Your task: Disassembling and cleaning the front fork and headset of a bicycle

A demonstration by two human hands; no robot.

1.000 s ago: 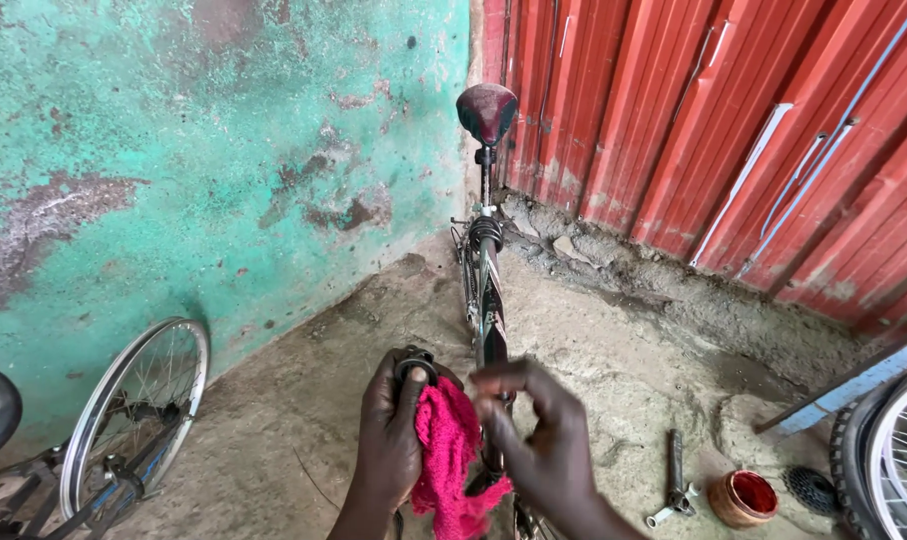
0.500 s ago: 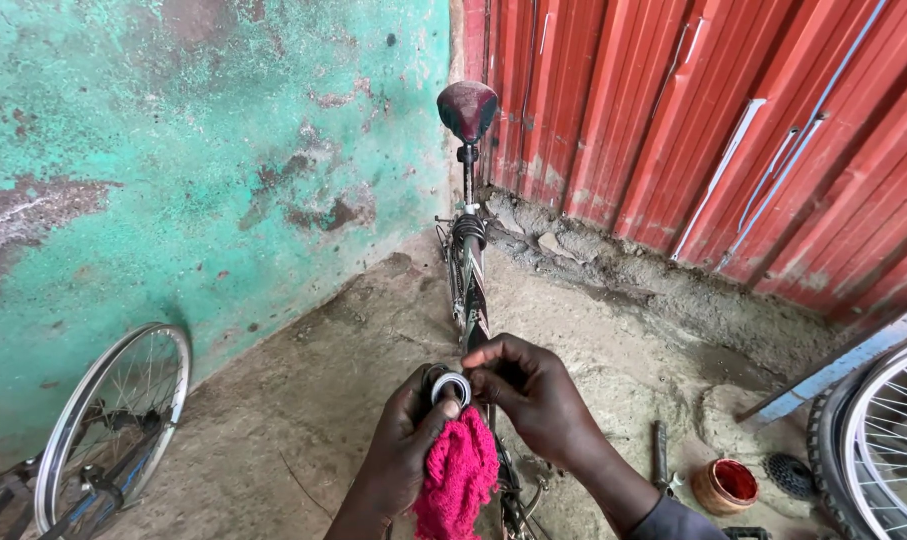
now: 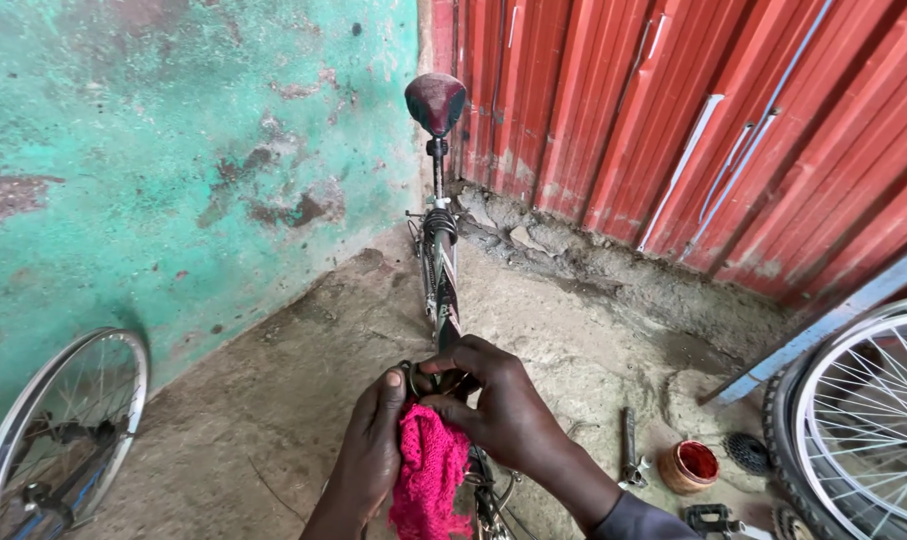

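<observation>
We see both hands working together at the near end of a bicycle frame (image 3: 441,290) that stands in the corner between a worn green wall (image 3: 173,150) and a red corrugated metal wall (image 3: 693,110). The left hand (image 3: 373,450) is curled around a pink knitted cloth (image 3: 428,480), with the fingers closed on its upper part; the cloth hangs down between the two wrists. The right hand (image 3: 498,400) lies over the top of the cloth, its fingers bent and pinched on a small round metal part (image 3: 413,378) at the head of the frame. We cannot tell exactly what this part is, since the fingers cover most of it. The two hands touch each other at the cloth.

The frame runs away from us toward the corner, with the dark red saddle (image 3: 435,102) raised on its post at the far end.

On the concrete floor (image 3: 303,380) to the right we note a small orange tub (image 3: 689,466), a metal tool (image 3: 629,450) just beside it, and a dark toothed sprocket (image 3: 745,452) near the tub. A spoked wheel with tyre (image 3: 853,420) stands at the right edge. A second spoked wheel (image 3: 63,430) leans at the lower left, against the green wall
</observation>
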